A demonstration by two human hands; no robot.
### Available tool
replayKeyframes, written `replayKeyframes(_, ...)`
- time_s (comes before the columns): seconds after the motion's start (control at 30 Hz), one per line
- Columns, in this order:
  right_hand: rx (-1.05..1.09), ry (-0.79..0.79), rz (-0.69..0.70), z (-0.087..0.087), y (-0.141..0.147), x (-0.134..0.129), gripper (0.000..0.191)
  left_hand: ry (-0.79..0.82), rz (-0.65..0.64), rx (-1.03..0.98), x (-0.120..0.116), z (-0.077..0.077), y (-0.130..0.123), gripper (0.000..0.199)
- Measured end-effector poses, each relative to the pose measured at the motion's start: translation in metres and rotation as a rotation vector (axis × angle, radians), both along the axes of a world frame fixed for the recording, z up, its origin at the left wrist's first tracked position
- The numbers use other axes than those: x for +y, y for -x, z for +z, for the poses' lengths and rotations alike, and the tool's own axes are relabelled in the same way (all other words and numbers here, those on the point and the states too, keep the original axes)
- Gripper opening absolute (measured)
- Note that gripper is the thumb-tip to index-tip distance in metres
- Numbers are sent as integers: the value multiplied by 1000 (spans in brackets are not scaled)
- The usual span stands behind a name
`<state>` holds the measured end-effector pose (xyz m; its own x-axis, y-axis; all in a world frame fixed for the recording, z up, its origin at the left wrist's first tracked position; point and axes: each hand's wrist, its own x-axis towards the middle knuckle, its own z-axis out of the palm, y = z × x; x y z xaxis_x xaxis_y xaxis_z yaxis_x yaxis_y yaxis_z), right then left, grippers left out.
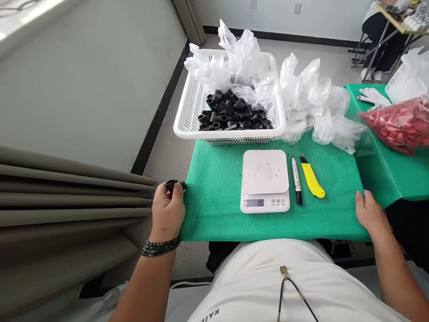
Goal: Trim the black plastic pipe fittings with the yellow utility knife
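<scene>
Head view. Clock directions taken from the scale as centre.

Centre: flat white digital kitchen scale (pixel 265 179) on the worktop covered in green mesh cloth (pixel 214 192). Pan carries only small dark specks; display appears to read 0.0.

Between 8 and 9 o'clock: left hand (pixel 169 205), at the worktop's left edge, fingers and thumb closed narrowly on a black plastic tubular fitting (pixel 171 184). Round open end faces up; the rest is partly covered by the fingers. Dark braided bracelet (pixel 161 247) on this wrist.

Between 3 and 4 o'clock: right hand (pixel 370 210), at the worktop's right edge, thumb uppermost. Other fingers mostly hidden; cannot tell how tightly they are curled.

3 o'clock, just beside the scale: white marker pen with black cap (pixel 296 181); next outward, yellow plastic utility knife (pixel 312 178). The two lie near each other, apart.

11 o'clock: white slotted plastic basket (pixel 187 116), overlapping the worktop's far edge. Holds a heap of black T-shaped pipe fittings (pixel 231 114), with crumpled clear plastic bags above them.

1 o'clock: more crumpled clear plastic bags (pixel 308 98).

2 o'clock, adjoining green-covered surface (pixel 389 174): clear bag of red parts (pixel 400 123), white glove (pixel 374 97).
</scene>
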<state>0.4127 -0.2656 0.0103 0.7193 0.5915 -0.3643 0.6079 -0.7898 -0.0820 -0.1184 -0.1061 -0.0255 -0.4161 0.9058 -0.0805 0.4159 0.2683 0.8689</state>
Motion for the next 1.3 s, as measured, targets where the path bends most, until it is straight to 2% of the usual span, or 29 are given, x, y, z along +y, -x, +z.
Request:
replayKeyframes(0.13,-34,-39,11,-5,-2,-2,61,-2,-28,42,-1,-4,3,18)
replayKeyframes(0.3,-16,9,32,-2,0,0,59,3,-45,86,0,-11,8,21)
replayKeyframes(0.37,-19,22,49,-1,-3,-1,61,-61,-57,160,-1,-10,8,22)
replayKeyframes(0.43,-81,-47,102,0,-6,-2,63,-226,-114,313,-4,-4,2,21)
replayKeyframes(0.5,-204,-254,188,5,-8,3,62,-389,-269,421,-8,9,-14,20)
replayKeyframes(0.57,-286,-558,276,15,-2,18,58,-488,-508,340,-10,29,-40,17)
replayKeyframes(0.6,-247,-708,331,21,6,29,52,-532,-627,290,-8,39,-56,18)
replayKeyframes(0.67,-35,-905,484,34,29,56,38,-623,-850,181,-1,56,-94,22)
replayKeyframes(0.77,349,-965,780,46,78,96,30,-744,-1048,54,18,67,-146,22)
replayKeyframes(0.83,520,-957,896,46,109,114,32,-803,-1084,-4,28,63,-170,25)
replayKeyframes(0.93,659,-959,952,34,135,125,34,-890,-1077,-48,37,47,-185,25)
replayKeyframes(1.1,734,-1044,911,2,136,127,29,-927,-989,15,41,22,-179,30)
replayKeyframes(1.2,659,-1067,957,-8,133,127,30,-939,-1021,41,43,20,-175,31)
replayKeyframes(1.3,597,-1104,1022,-10,134,125,29,-951,-1068,56,45,23,-174,32)
